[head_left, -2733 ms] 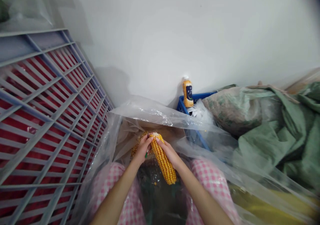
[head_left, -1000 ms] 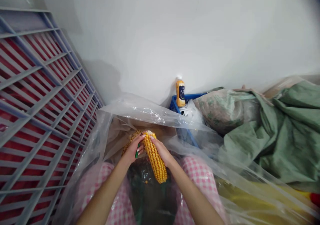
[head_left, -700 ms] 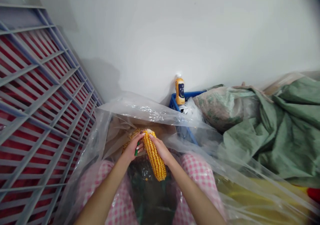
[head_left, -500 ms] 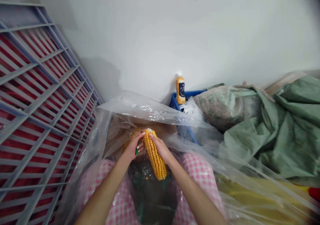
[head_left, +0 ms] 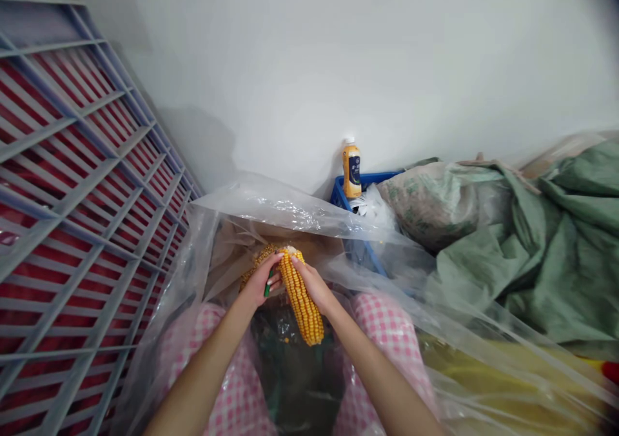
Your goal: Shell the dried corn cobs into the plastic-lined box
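Between my hands, above a clear plastic sheet, is a yellow corn cob (head_left: 304,304), tilted with its pale end up and away from me. My left hand (head_left: 262,280) has its fingertips at the cob's upper left side, and a thin green tool (head_left: 268,283) sits in its curled fingers; the tool's working end is hidden. Along the cob's right side, my right hand (head_left: 313,286) wraps round it with the thumb near the top. Behind my left hand lie more corn kernels (head_left: 258,262), partly covered by it.
A large grey slatted crate (head_left: 104,165) leans at the left. Clear plastic sheeting (head_left: 271,200) spreads over my knees. Right of centre, a blue basket (head_left: 370,179) holds an orange bottle (head_left: 352,168). A sack (head_left: 438,197) and green cloth (head_left: 532,249) lie farther right.
The view has shifted slightly. Both hands stay on the corn cob, with almost no visible change in their grip.
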### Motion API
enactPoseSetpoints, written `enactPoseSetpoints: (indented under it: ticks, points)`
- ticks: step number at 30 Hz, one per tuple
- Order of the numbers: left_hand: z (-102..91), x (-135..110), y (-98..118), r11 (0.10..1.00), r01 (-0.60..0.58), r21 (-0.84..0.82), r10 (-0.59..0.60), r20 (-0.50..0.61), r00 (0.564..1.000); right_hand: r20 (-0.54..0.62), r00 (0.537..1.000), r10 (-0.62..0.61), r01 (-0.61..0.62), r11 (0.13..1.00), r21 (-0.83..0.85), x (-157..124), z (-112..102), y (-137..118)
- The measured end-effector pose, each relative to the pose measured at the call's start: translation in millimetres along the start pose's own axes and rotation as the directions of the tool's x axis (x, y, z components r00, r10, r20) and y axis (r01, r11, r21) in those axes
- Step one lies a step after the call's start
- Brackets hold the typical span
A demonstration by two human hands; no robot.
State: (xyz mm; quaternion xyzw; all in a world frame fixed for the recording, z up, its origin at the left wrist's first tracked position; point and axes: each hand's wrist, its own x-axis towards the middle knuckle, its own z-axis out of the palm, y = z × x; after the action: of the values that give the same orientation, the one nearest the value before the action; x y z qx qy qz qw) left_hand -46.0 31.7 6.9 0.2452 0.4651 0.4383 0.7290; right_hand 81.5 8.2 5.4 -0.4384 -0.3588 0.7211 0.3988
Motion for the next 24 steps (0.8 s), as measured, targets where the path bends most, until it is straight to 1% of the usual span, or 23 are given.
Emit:
enactPoseSetpoints:
  ticks: [7,11,15,19,21,24]
  points:
    - [1.8,-1.6,0.0,1.000,0.019,-0.017,-0.019,-0.008,1.000,0.010,1.000,0.007,-0.008,0.999,0.043,2.2,-1.5,7.7]
    - [0.2,-0.4,-0.9,0.999,0.034,-0.036,-0.034,0.013,0.999,0.007,0.999,0.033,-0.033,0.999,0.037,1.4,-0.6,5.7]
    - [-1.9,1.2,-1.8,0.998,0.045,-0.053,-0.043,0.032,0.999,-0.011,0.999,0.030,-0.030,0.999,0.013,0.0,0.9,3.4]
    - [-2.2,1.6,-1.7,0.996,0.063,-0.060,-0.061,0.039,0.997,0.013,0.999,0.035,-0.035,0.999,0.009,-0.3,0.9,3.6]
    - [-1.5,1.0,-1.8,0.997,0.045,-0.059,-0.044,0.029,0.999,0.022,0.999,0.028,-0.028,1.000,0.013,-0.3,-0.2,3.3]
    - [0.2,-1.0,-1.6,0.999,-0.025,-0.036,0.026,0.021,0.999,0.047,0.999,0.027,-0.029,0.999,0.033,-0.5,-2.1,1.0]
